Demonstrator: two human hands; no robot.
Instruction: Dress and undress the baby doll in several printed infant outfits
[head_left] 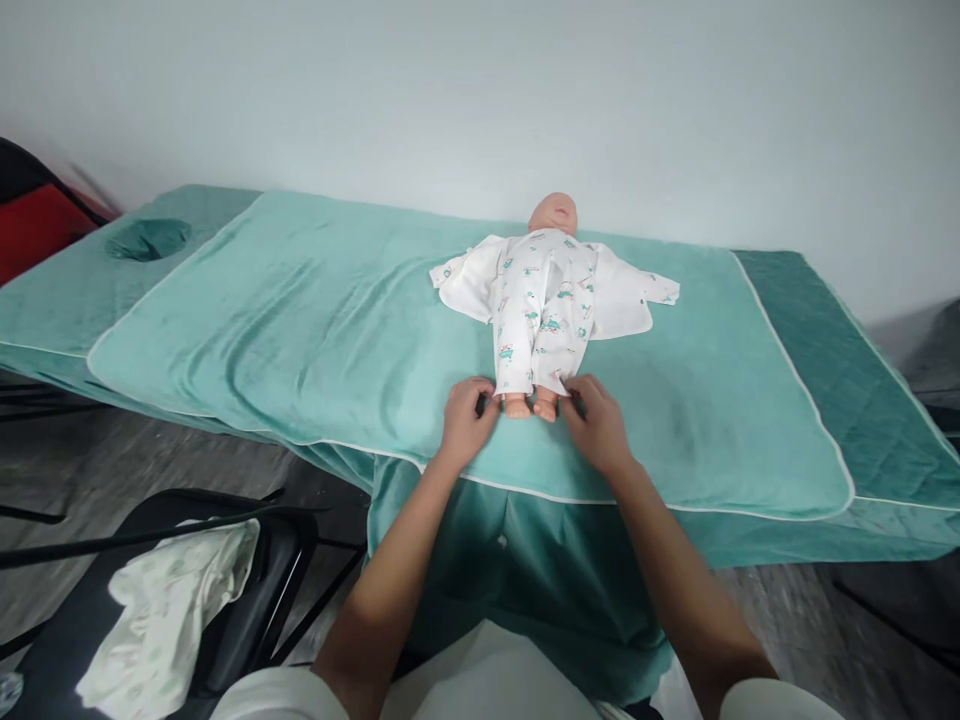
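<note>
I'm pinching the outer bottom edges of the trousers (517, 320) with left hand (470, 415) and right hand (600, 420), fingertips together, both equally near, while the legs are running lengthwise away along the doll (553, 212) lying on the bed (847, 360).

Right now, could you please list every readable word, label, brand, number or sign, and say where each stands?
No text can be read in this view.
Trousers on the doll: small printed motifs; any lettering among them is too small to read.
Patterned cloth on the black chair: print too blurred to read.
</note>
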